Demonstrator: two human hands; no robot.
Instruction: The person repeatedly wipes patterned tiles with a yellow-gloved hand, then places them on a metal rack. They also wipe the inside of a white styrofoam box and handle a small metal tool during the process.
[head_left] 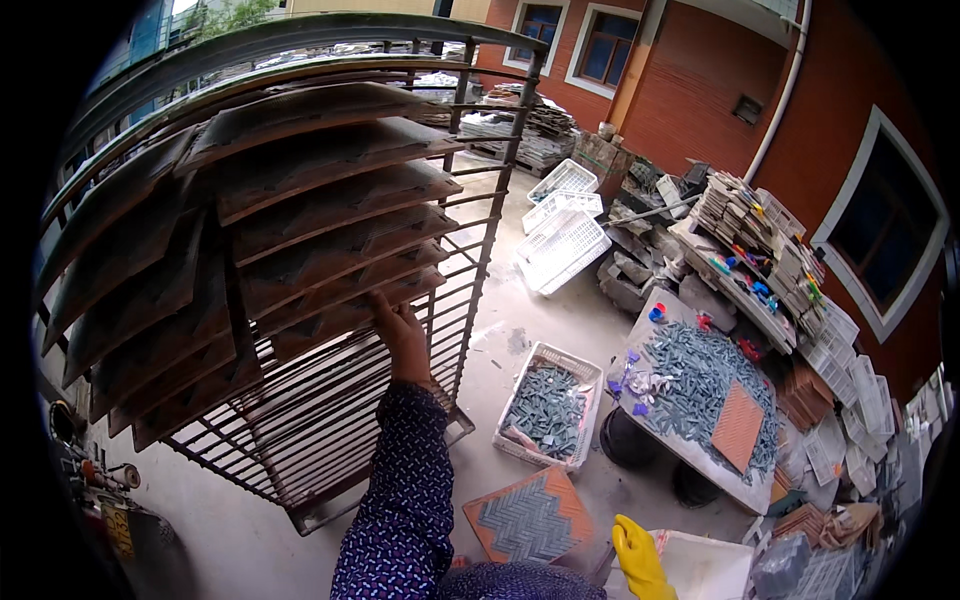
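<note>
At the near edge of the lowest dark board (320, 326) in the right-hand column of the rack (350, 25), the person's bare left hand (403, 342) reaches up with its fingertips against that edge. Whether those fingers grip the board or only rest on it cannot be told, since the tips are partly lost against the dark surface.

The board's visible long edge runs from lower left to upper right, and the fingers meet it right of its middle, so more of it lies to their left than to their right. The forearm comes in from below, across that edge. Other boards (330, 175) stack closely above (little slack there), while bare rungs (330, 440) show beneath. The rack's barred side stands to the right of the hand, and floor (490, 350) shows beyond it, as far as a white crate (540, 456) of grey pieces.

The left hand is clearly the nearer one. The right hand (642, 562), in a yellow glove, is well apart, beside a white tub (715, 555) and below the counter (668, 432); how far its fingers are closed cannot be told.
</note>
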